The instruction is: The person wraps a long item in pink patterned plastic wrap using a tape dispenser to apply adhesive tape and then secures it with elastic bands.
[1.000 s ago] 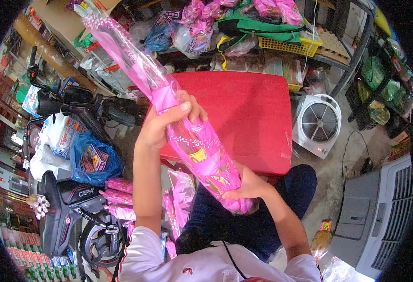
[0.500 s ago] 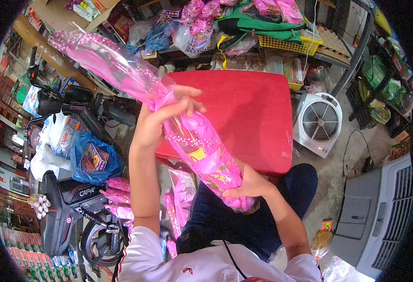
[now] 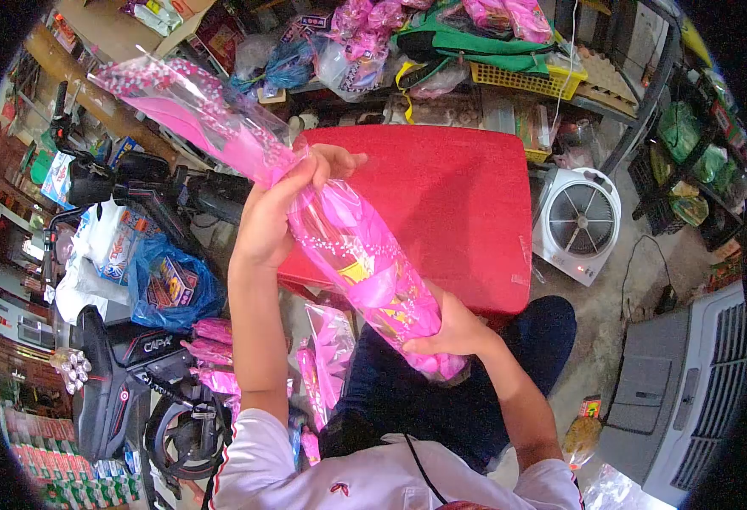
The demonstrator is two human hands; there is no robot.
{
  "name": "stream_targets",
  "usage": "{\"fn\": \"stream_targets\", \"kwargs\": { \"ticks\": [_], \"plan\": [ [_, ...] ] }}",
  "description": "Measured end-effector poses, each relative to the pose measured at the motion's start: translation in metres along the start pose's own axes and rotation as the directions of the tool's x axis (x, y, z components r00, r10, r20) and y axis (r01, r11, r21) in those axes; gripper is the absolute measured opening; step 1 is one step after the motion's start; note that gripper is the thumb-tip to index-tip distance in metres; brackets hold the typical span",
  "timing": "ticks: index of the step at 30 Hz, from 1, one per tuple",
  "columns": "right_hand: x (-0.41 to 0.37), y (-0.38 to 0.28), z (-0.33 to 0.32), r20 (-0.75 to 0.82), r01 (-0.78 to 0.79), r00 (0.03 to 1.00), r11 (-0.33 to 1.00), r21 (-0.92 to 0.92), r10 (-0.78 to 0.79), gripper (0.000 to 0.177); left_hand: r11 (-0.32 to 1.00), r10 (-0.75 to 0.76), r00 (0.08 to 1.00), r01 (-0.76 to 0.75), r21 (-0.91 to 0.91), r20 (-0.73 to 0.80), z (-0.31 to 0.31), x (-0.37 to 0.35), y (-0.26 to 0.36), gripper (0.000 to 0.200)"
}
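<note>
**Item: one pink bundle, held in two hands**

Head view.
- Pink bundle [image 3: 356,255]: count one. It is a long parcel in pink film, held in the air over the near-left edge of the red table [image 3: 458,195]. Its long axis slants from far left, where the loose open film flares, to near right, where the base sits above the lap.
- Left hand [image 3: 276,212]: closed round the bundle's narrowed neck, about mid-length, at the farther grip.
- Right hand [image 3: 452,330]: clamped on the lower end just above the base, nearer the body. The hands are well apart, both on the bundle.
- Red table: one.
- Fan [image 3: 577,223]: one, on the floor right of the table.
- Pink packs [image 3: 210,350]: at least three, stacked on the floor, near left.
- Blue bag [image 3: 168,287]: one, left of the packs.
</note>
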State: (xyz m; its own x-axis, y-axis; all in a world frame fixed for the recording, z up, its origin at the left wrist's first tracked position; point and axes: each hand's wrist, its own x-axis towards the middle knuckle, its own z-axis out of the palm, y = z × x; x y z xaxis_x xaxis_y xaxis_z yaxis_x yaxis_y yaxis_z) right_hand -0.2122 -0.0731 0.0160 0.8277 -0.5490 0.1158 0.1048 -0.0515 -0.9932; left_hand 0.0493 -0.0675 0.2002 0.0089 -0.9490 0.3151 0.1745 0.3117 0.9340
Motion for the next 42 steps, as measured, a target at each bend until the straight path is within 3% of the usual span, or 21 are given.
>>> {"fn": "stream_targets", "kwargs": {
  "ticks": [3, 9, 12, 15, 18, 22, 27, 34, 37, 40, 42],
  "plan": [
    [-0.002, -0.001, -0.002, -0.085, -0.035, 0.996, 0.992, -0.125, 0.024, 0.101, 0.989, 0.003, 0.995, 0.012, 0.148, -0.102, 0.003, 0.000, -0.001, 0.032],
    [-0.003, -0.012, 0.001, -0.189, -0.110, 0.979, 0.980, -0.169, 0.077, 0.096, 0.977, 0.004, 0.988, 0.028, 0.210, -0.155, 0.005, 0.001, -0.005, 0.030],
    [-0.004, -0.017, -0.006, -0.110, -0.155, 0.985, 0.970, -0.186, 0.136, 0.099, 0.989, 0.009, 0.998, 0.000, 0.145, -0.062, 0.001, 0.001, -0.005, 0.032],
    [-0.005, -0.014, -0.007, 0.031, -0.051, 0.998, 0.998, 0.023, 0.050, 0.102, 0.994, 0.077, 0.983, -0.088, 0.060, 0.164, -0.012, 0.000, -0.001, 0.036],
    [-0.007, -0.011, -0.010, 0.128, -0.078, 0.989, 0.995, 0.067, 0.069, 0.104, 0.997, 0.072, 0.959, -0.078, 0.010, 0.272, -0.018, 0.002, -0.001, 0.046],
    [-0.006, -0.015, -0.007, 0.099, -0.090, 0.991, 0.996, 0.021, 0.087, 0.102, 0.995, 0.092, 0.918, -0.074, -0.060, 0.385, -0.027, 0.004, -0.004, 0.052],
    [-0.006, -0.024, -0.001, -0.161, -0.123, 0.982, 0.975, -0.183, 0.094, 0.098, 0.998, 0.062, 0.981, -0.062, -0.007, 0.186, -0.017, 0.002, -0.007, 0.047],
    [-0.004, -0.017, -0.004, -0.187, -0.064, 0.982, 0.965, -0.254, 0.016, 0.098, 0.991, 0.125, 0.992, -0.126, 0.041, 0.037, -0.018, 0.003, -0.015, 0.038],
    [-0.003, -0.016, -0.002, -0.228, -0.044, 0.973, 0.956, -0.290, -0.024, 0.096, 0.945, 0.159, 0.983, -0.124, 0.304, -0.095, -0.005, -0.002, -0.009, 0.038],
    [-0.002, -0.018, -0.002, -0.281, -0.055, 0.958, 0.930, -0.363, -0.053, 0.095, 0.859, 0.167, 0.980, -0.091, 0.504, -0.107, -0.006, -0.001, -0.007, 0.042],
    [-0.002, -0.019, -0.001, -0.311, -0.079, 0.948, 0.899, -0.432, -0.066, 0.094, 0.860, 0.159, 0.977, -0.065, 0.506, -0.144, -0.004, -0.002, -0.007, 0.043]
  ]
}}
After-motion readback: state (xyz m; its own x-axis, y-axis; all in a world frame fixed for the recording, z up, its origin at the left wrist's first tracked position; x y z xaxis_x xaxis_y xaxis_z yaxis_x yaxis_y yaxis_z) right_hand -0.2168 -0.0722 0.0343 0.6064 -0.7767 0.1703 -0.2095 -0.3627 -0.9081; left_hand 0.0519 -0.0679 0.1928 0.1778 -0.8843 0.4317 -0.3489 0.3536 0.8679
